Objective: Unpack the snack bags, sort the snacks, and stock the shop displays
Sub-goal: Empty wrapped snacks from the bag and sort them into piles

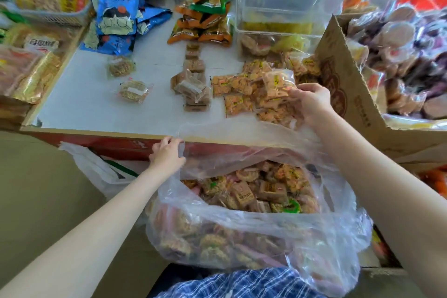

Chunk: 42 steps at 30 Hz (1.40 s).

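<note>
Snack bag, large clear plastic sack (242, 225) of mixed wrapped snacks, sits against my lap below the white tabletop (84, 94), still more than half full by my judgement. My left hand (167, 155) pinches its rim open. My right hand (309, 101) grips a clear packet of orange crackers (278, 82) over the matching orange-cracker pile (244, 94). Sorted so far: brown square packets (193, 84), two pale noodle-like packets (133, 91). Stocking the displays looks not yet begun; clear stacked tubs (283, 7) mostly unfilled.

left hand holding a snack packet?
No, the left hand grips only the rim of the clear plastic bag; the right hand holds a packet.
</note>
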{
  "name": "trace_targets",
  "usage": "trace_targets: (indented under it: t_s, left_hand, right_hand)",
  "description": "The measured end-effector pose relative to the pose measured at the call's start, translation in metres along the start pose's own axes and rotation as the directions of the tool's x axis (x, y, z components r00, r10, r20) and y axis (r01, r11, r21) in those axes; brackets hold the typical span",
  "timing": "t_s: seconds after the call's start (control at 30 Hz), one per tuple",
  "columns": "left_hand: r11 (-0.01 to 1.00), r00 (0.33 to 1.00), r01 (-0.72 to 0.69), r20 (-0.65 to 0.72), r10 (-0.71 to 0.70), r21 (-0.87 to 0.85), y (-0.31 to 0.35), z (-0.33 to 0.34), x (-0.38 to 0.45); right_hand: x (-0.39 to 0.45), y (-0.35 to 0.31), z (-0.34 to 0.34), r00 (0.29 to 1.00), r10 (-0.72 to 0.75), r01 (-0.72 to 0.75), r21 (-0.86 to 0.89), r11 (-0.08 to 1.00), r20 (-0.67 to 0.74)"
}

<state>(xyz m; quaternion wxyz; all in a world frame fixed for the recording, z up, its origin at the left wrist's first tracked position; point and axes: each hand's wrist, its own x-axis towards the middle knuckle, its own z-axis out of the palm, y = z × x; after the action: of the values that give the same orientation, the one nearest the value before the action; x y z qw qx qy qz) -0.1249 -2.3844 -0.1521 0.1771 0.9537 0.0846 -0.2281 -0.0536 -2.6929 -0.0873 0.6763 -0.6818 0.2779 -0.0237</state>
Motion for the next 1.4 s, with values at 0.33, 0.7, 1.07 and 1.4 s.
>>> trace_targets:
  t_s: [0.33, 0.7, 1.07, 1.4]
  left_hand:
    - [0.992, 0.993, 0.088, 0.069, -0.094, 0.087, -0.014, 0.014, -0.012]
    - [0.998, 0.982, 0.029, 0.183, -0.038, 0.053, -0.023, 0.023, -0.027]
    - [0.998, 0.984, 0.025, 0.175, -0.035, 0.059, -0.025, 0.028, -0.026]
    - [0.992, 0.996, -0.092, 0.008, 0.093, -0.090, -0.032, 0.022, -0.016]
  right_hand:
    - [0.032, 0.018, -0.007, 0.998, 0.017, -0.034, -0.304, 0.952, -0.060]
    - [-0.079, 0.159, -0.019, 0.556, 0.467, 0.700, -0.690, 0.184, 0.688]
    - [-0.086, 0.166, -0.018, 0.458, 0.584, 0.849, -0.525, -0.063, 0.670]
    - [-0.075, 0.077, 0.007, 0.739, 0.009, 0.562, -0.624, 0.543, 0.674]
